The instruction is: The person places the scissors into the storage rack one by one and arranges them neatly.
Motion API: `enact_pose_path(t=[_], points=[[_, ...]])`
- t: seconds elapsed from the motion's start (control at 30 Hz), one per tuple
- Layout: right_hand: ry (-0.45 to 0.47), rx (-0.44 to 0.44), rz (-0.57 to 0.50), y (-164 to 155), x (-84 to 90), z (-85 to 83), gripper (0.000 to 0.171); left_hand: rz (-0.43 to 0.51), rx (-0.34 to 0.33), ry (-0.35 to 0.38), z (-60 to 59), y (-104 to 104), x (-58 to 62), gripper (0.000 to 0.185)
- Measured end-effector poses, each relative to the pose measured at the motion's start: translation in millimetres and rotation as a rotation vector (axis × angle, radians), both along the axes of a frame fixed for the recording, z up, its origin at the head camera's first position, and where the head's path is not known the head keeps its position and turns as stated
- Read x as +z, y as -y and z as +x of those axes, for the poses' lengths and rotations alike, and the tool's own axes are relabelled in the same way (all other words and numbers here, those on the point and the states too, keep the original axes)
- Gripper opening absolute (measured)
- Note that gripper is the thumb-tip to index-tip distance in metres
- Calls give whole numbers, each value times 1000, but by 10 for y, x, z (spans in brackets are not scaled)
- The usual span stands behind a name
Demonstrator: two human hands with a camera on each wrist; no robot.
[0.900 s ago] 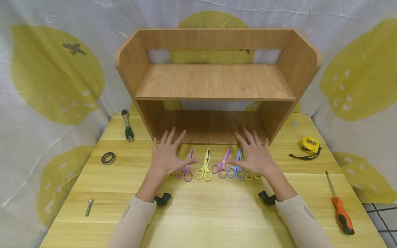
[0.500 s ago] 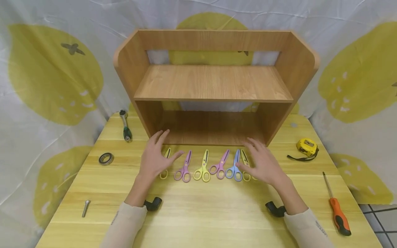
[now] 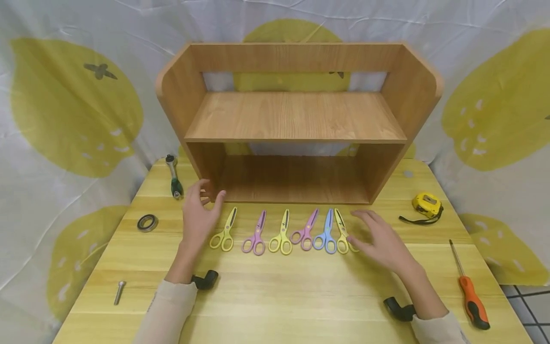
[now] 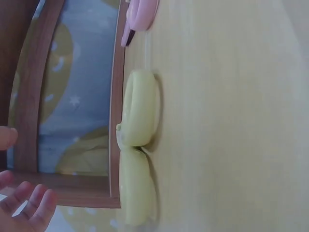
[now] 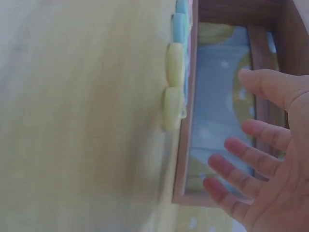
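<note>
Several pairs of scissors lie in a row on the table, handles toward me. From the left they are yellow scissors (image 3: 226,231), pink scissors (image 3: 257,233), more yellow scissors (image 3: 282,233), another pink pair (image 3: 307,229), blue scissors (image 3: 327,232) and a last yellow pair (image 3: 342,230). My left hand (image 3: 199,215) hovers left of the row, fingers loosely bent and holding nothing. At the other end my right hand (image 3: 384,242) is held with thumb and fingers spread, its thumb overlapping the last yellow handle in the head view. Its palm and spread fingers (image 5: 260,159) show bare in the right wrist view.
A two-tier wooden shelf (image 3: 294,114) stands just behind the scissors. On the left lie a ratchet wrench (image 3: 174,177), a bearing ring (image 3: 147,222) and a bolt (image 3: 120,292). A tape measure (image 3: 428,205) and an orange screwdriver (image 3: 470,291) lie on the right.
Both hands have moved apart, left hand leftward and right hand rightward and toward me. Their fingers have gone from widely spread to more relaxed. The outer yellow scissors are uncovered.
</note>
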State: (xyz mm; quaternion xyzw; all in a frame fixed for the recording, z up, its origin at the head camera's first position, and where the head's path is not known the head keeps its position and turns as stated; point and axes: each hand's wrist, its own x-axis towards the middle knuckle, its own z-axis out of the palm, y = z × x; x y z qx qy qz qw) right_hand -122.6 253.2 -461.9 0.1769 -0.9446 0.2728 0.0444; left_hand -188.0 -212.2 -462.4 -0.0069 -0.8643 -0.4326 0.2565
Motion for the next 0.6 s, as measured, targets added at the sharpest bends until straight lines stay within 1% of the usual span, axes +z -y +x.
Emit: enact_pose_path(t=[0.13,0.23,0.33,0.47,0.6], points=[[31,-23,-44,-37,-94,47,61,59,24,4,-15,51,-7,57],[67,-24,-64,-38,-154,67,61,78,56,8,-15,107,1,55],[97,-22,-65,-26,-197,76,62,91,74,13,-23,164,36,55],[115,-22,-48,-19,-226,86,62,98,68,25,-58,207,81,52],[138,-3,-39,-26,-232,99,61,83,63,27,-80,227,82,46]])
